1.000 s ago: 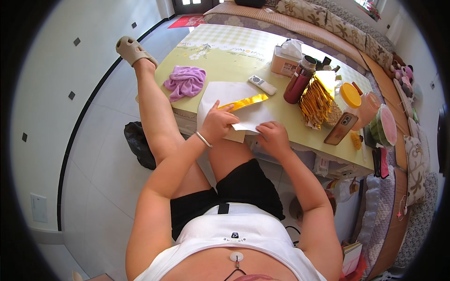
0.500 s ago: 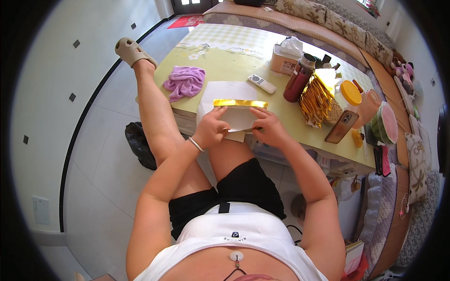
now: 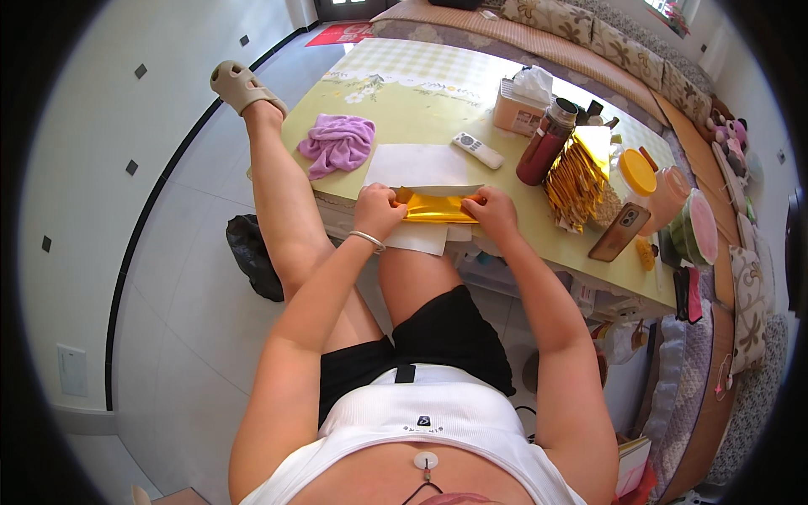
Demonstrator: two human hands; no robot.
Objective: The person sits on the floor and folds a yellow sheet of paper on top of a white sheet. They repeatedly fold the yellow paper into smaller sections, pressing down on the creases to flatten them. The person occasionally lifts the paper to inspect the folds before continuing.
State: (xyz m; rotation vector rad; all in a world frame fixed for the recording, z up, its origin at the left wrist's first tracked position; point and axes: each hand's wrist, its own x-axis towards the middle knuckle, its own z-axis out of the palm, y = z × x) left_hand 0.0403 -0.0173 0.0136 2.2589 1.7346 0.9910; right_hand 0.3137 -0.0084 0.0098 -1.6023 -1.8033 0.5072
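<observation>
The shiny gold foil sheet [image 3: 435, 207], long and narrow in shape, is stretched between the two hands at the near edge of the table, and a greyish strip shows along its far side. The left hand [image 3: 378, 212] pinches its left end between the thumb and the bent fingers; the right hand [image 3: 497, 213] pinches the right end in a similar way (how hard they press, I cannot tell). Below the foil, a piece of white paper [image 3: 418, 241] shows above the person's thigh. Behind the foil, a flat white paper sheet [image 3: 418, 162] lies on the pale yellow-green table [image 3: 404, 124]. To its left is a crumpled purple cloth [image 3: 337, 146], and just beyond its right corner lies a white oblong remote control [image 3: 478, 151]. Farther right, a dark red metal thermos [image 3: 545, 143] stands upright beside a thick bundle of gold foil pieces [image 3: 576, 178], and near this bundle a brown smartphone [image 3: 619, 231] is at the table's edge.
</observation>
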